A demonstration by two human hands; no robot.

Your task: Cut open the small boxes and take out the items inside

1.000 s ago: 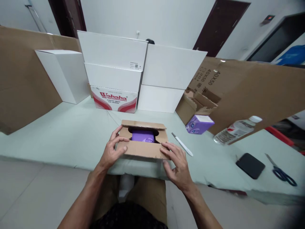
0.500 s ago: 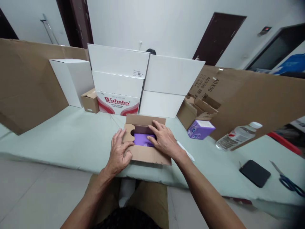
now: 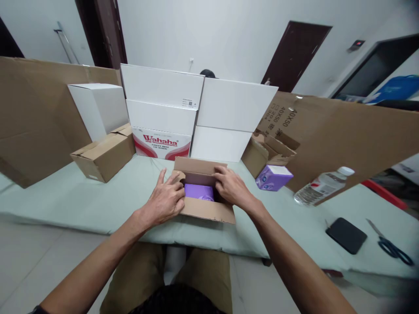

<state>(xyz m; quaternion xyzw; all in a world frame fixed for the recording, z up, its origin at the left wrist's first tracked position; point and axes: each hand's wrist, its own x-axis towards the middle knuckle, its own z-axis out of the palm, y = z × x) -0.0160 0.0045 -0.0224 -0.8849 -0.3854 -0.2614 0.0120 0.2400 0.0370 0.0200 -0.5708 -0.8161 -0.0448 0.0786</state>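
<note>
An opened cardboard box (image 3: 207, 211) sits on the table in front of me, its long flaps folded outward. Inside it lies a purple pack (image 3: 198, 192). My left hand (image 3: 166, 198) grips the box's left end, its fingers bent over the short flap and the index finger raised apart. At the right end, my right hand (image 3: 231, 185) is closed on the box's edge, fingers curled near the back corner. Some of its fingertips are hidden.
Behind stand white cartons (image 3: 163, 144) and a brown box (image 3: 103, 155). To the right are another open box (image 3: 258, 152), a purple tissue pack (image 3: 274, 178), a water bottle (image 3: 322, 187), a black flat object (image 3: 346, 235) and scissors (image 3: 389, 246). Cardboard panels (image 3: 343, 135) flank the table.
My right hand has moved from over the purple pack to the box's right end. My left fingers now bend over the left flap. The brown box at left reaches further forward and left.
</note>
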